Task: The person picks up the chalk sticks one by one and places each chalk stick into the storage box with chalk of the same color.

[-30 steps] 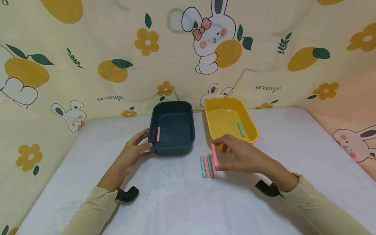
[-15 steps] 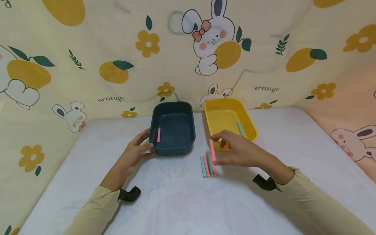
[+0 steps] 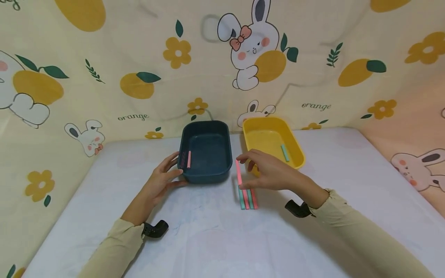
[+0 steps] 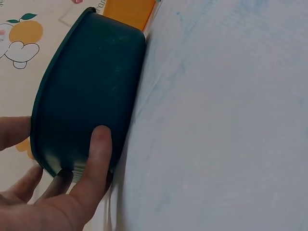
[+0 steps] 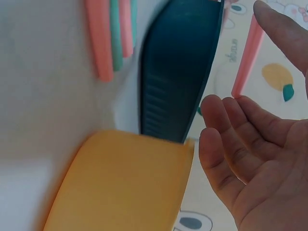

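In the head view my right hand pinches a pink chalk stick by its two ends, thumb at one end and a fingertip at the other. The stick is held above a row of several pink and green chalk sticks on the table. My left hand holds the near left corner of a dark blue basin, and in the left wrist view its thumb lies against the basin's wall. Inside that basin lies one pink chalk stick.
A yellow basin stands right of the blue one, with a green chalk stick in it. My right hand covers part of its near rim. Behind both basins hangs a patterned cloth. A white sheet covers the table.
My right hand has lifted the pink chalk stick and carried it left, from the right end of the row toward the blue basin. My left hand stays at the basin's corner.
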Motion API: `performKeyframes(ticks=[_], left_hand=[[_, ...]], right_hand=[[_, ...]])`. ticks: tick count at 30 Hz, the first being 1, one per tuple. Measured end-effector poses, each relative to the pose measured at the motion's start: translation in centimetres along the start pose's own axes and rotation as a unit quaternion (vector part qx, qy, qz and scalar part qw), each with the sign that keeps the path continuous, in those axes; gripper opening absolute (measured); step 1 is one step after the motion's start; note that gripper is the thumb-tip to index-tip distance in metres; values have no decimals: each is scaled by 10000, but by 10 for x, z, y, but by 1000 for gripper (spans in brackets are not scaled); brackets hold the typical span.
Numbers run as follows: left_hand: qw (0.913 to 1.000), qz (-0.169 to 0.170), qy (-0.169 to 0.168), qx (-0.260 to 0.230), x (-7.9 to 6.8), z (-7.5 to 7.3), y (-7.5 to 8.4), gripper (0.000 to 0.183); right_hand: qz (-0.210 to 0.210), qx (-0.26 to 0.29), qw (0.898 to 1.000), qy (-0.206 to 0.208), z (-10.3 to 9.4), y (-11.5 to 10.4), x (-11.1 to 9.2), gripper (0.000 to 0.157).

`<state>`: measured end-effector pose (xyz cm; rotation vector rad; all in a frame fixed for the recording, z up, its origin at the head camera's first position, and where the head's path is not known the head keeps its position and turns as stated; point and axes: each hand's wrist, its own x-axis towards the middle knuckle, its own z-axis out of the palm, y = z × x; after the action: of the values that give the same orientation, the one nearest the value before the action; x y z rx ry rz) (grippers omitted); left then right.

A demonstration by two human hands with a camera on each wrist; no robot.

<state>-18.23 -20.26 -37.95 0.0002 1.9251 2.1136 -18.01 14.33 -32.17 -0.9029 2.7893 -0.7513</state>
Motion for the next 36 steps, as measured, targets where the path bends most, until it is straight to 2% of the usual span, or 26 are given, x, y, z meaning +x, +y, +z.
performKeyframes(ticks=[5, 11, 17, 24, 36], left_hand=[[9999, -121, -2, -66, 2, 1, 1, 72], [9998, -169, 36, -36, 2, 1, 2, 73], [9998, -199, 2, -65, 3, -1, 4, 73], [9998, -210, 7, -60, 2, -2, 4, 74], [9996, -234, 86, -104, 1, -1, 3, 73]], right_hand=[[-10, 144, 9998, -164, 3, -6, 11, 80], [-106, -40, 9997, -195, 5, -10, 22, 78], [25, -15, 9995, -299, 6, -13, 33, 80], [124, 8, 9994, -337, 16, -18, 49, 79], [-181, 28, 9992, -348, 29, -31, 73, 77]])
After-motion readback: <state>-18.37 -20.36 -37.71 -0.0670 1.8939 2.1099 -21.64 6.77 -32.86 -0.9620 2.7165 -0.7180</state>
